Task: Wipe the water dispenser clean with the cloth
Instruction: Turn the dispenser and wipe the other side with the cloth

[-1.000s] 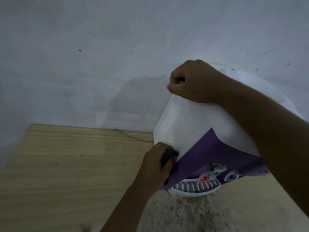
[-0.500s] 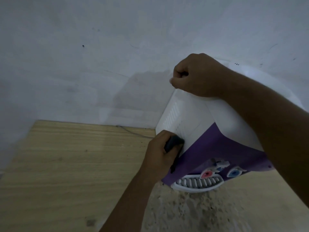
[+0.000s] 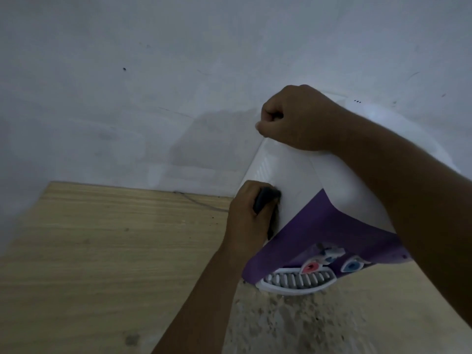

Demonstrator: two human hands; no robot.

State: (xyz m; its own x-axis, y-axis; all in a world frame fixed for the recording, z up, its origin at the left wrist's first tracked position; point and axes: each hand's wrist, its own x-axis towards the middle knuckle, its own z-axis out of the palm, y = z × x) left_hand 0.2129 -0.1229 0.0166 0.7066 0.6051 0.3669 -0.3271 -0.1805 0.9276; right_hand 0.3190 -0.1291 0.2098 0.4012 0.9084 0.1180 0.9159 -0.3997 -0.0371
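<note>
The water dispenser [image 3: 293, 180] is white with a purple front and is seen from above, standing against the wall. My left hand [image 3: 242, 223] grips a dark cloth [image 3: 264, 199] and presses it against the dispenser's white left side panel, just below the vent slots. My right hand [image 3: 296, 118] is curled into a fist that rests on the dispenser's top back-left corner. Whether its fingers hook the edge is hidden. Low on the purple front are a red tap [image 3: 310, 267], a blue tap [image 3: 352, 265] and the white drip tray [image 3: 293, 281].
A pale wall [image 3: 153, 98] rises directly behind the dispenser. A light wooden surface [image 3: 102, 251] spreads to the left, with a thin cable [image 3: 199, 203] lying along the wall's foot. Speckled floor [image 3: 306, 323] shows below the drip tray.
My left hand has slid the cloth upward along the dispenser's left side panel. My right fist has stayed on the top corner.
</note>
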